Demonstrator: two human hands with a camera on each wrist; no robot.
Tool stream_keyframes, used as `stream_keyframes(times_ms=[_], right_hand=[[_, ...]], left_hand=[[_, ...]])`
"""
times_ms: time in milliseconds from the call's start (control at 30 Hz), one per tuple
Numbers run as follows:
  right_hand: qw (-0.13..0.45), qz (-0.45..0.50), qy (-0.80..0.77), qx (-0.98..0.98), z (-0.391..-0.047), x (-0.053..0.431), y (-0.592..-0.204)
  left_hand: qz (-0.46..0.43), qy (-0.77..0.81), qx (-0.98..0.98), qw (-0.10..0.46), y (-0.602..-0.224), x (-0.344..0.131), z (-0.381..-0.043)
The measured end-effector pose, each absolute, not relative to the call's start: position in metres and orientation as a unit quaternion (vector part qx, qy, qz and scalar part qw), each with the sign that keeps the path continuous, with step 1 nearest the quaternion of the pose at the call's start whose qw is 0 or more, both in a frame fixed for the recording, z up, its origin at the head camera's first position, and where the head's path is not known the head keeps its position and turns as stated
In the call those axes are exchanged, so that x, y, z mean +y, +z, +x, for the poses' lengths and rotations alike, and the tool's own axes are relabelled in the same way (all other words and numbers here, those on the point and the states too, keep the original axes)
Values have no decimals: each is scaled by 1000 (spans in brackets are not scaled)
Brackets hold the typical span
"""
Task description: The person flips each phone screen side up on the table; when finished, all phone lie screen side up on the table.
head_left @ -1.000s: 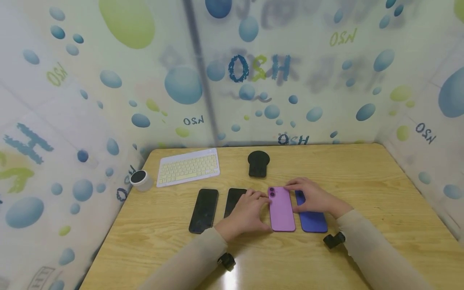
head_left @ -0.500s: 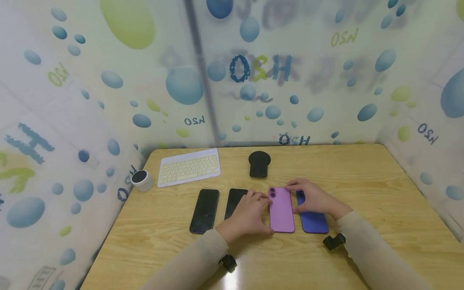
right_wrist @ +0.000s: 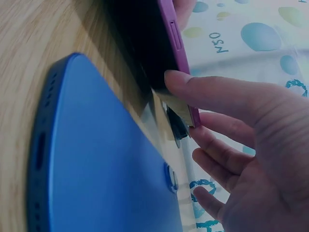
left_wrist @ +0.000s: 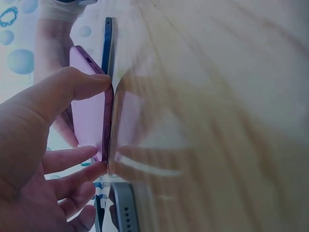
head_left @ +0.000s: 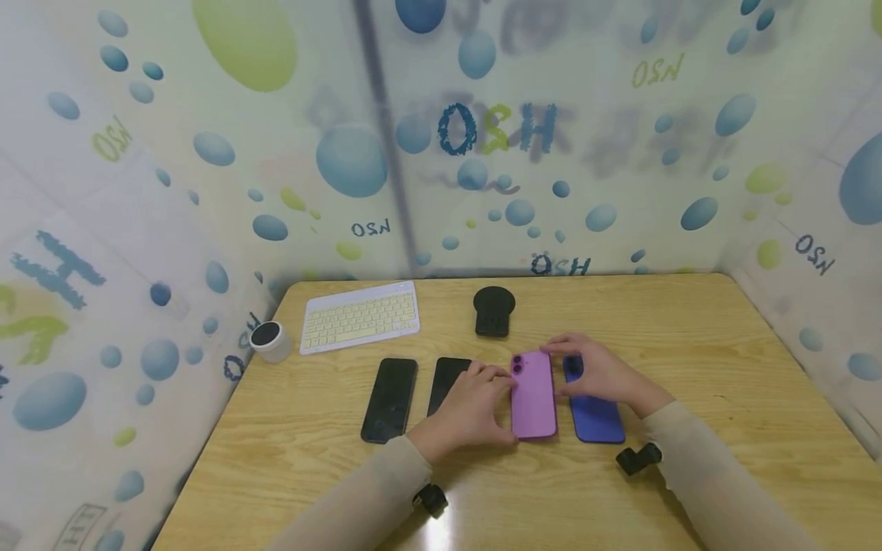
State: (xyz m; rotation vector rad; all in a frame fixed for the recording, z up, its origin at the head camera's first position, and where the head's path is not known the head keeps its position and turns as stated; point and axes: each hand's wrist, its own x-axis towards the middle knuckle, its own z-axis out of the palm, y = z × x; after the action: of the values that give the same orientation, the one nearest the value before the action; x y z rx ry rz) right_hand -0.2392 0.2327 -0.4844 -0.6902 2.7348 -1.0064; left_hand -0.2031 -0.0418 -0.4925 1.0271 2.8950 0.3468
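Observation:
A pink smartphone (head_left: 533, 398) lies back side up with its right edge lifted off the table, its dark screen partly showing underneath in the right wrist view. My left hand (head_left: 472, 405) holds its left edge, thumb (left_wrist: 91, 84) at the near corner and fingertips further along. With my right hand (head_left: 596, 371) I grip the raised side, the thumb (right_wrist: 181, 82) against the screen side and the fingers at the far corner. Under my right hand lies a blue smartphone (head_left: 598, 419), camera side up. A black smartphone (head_left: 446, 379) is partly hidden behind my left hand.
Another black smartphone (head_left: 389, 402) lies further left. Toward the back are a white keyboard (head_left: 360, 317), a black stand with a round top (head_left: 492, 312) and a white cylinder with a dark top (head_left: 271, 341). A patterned wall (head_left: 482, 191) rises behind the wooden table (head_left: 654, 321).
The pink phone's right edge has risen from the table, tilting the phone toward the left. My right hand has lifted slightly with it, while my left hand keeps its place.

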Motion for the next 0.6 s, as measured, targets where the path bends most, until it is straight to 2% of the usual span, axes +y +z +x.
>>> stream_keyframes(times_ms=[600], right_hand=[[43, -236, -366, 899, -232, 215, -473]], left_hand=[[333, 209, 918, 44, -490, -48, -200]])
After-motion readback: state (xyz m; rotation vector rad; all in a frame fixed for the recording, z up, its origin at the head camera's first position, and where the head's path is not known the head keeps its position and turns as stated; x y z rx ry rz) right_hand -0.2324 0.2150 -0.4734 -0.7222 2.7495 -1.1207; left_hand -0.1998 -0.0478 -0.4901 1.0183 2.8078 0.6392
